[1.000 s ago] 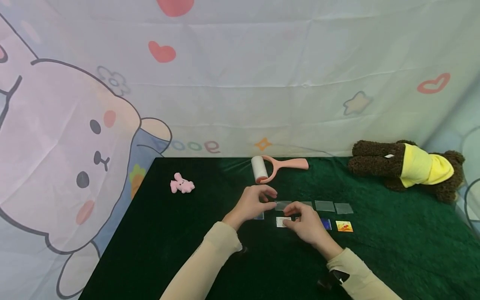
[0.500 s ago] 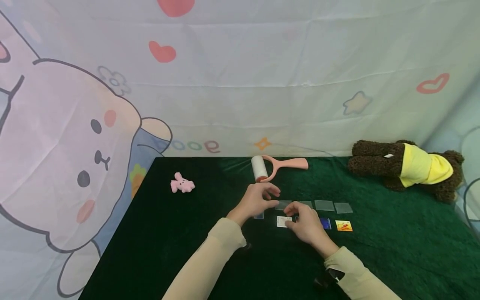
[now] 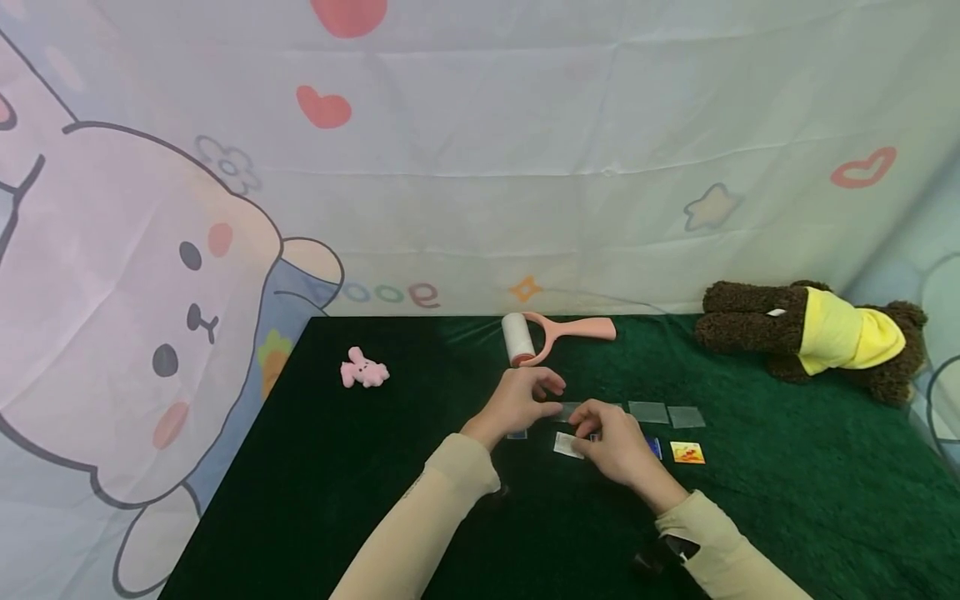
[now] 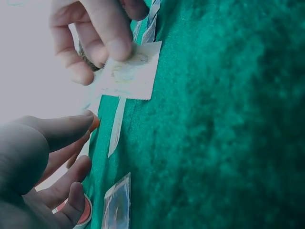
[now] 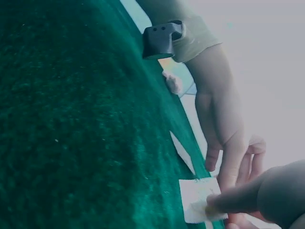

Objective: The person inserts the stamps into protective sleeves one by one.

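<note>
My right hand (image 3: pixel 618 446) pinches a small whitish postage stamp (image 3: pixel 566 446) with perforated edges. In the left wrist view the thumb lies across the stamp's (image 4: pixel 138 78) printed face, and the stamp is tilted. The right wrist view also shows the stamp (image 5: pixel 193 202) at the thumb tip. Beside it, my left hand (image 3: pixel 517 402) hovers with thumb and fingers apart, nothing between them. Its fingertips overlap a clear plastic sleeve (image 3: pixel 568 412). Under the left hand lies a bluish card or sleeved stamp (image 4: pixel 118 205), partly hidden in the head view.
Two more clear sleeves (image 3: pixel 648 412) lie in the back row. In front of them are a blue stamp (image 3: pixel 655 447), partly hidden, and a yellow-red stamp (image 3: pixel 687 452). Behind stand out a pink lint roller (image 3: pixel 577 327), a pink plush toy (image 3: pixel 364 368) and a brown teddy bear (image 3: pixel 757 321).
The whitish stamp has turned from lying straight to a slant at the right thumb. My left hand has shifted slightly right, toward the right hand.
</note>
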`<control>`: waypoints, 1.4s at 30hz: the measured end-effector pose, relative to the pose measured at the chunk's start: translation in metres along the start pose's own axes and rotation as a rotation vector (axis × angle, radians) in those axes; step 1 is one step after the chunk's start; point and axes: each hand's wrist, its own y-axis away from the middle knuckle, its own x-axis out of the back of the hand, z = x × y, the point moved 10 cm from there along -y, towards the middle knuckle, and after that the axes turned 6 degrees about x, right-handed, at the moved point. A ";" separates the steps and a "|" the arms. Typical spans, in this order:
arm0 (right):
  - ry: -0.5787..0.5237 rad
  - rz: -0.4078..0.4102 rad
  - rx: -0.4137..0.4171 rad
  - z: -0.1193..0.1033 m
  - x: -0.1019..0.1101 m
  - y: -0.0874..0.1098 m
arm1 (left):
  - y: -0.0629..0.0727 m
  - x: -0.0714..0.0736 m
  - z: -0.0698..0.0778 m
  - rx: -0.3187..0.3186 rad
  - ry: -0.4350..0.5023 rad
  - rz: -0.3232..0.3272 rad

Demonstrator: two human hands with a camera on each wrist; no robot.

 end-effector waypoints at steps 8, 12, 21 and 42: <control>-0.066 -0.037 0.032 -0.005 0.006 0.002 | -0.004 -0.006 -0.005 0.028 -0.027 -0.020; -0.101 -0.036 0.029 -0.006 0.012 0.003 | -0.005 -0.009 -0.008 0.045 -0.042 -0.027; -0.121 -0.019 0.010 -0.005 0.018 0.003 | -0.005 -0.013 -0.011 0.044 -0.085 -0.018; -0.123 -0.032 0.068 -0.005 0.017 0.000 | -0.004 -0.008 -0.016 0.063 -0.065 0.022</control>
